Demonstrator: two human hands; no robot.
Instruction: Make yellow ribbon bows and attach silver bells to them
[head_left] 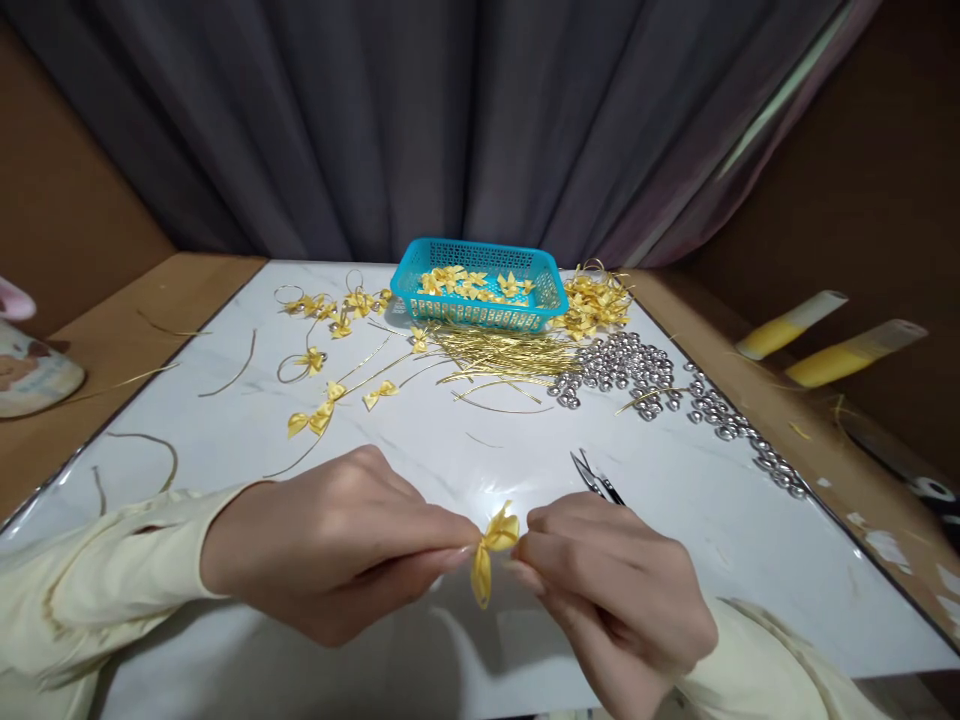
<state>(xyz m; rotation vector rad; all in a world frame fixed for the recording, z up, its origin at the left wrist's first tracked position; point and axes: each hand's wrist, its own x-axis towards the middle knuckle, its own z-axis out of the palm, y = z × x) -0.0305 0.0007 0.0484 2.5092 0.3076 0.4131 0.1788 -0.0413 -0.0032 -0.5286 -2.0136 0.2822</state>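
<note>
Pinches yellow satin-like ribbon bow with left hand, thumb against forefinger, at the bow's left side, above white marble-patterned tabletop. Presses fingertips of right hand together at the bow's right edge; hard to say: pinching ribbon or just touching. Looks like a shaping or adjusting step on one single bow. Likely calls next for a steady left pinch and small, gentle right fingertip moves, without crushing the loops.

Past right hand, shows small dark-handled metal snips, lying untouched, partly hidden. Farther out, mid-table, includes loose yellow ribbon bow, bundle of thin gold metallic strands and, right of bundle, scatter of shiny silver rounded metal pieces. Behind bundle, has turquoise perforated plastic basket holding more yellow bows, with heap of yellow bows and gold loops just beside, on the right. Ends at dark grey pleated curtain.
</note>
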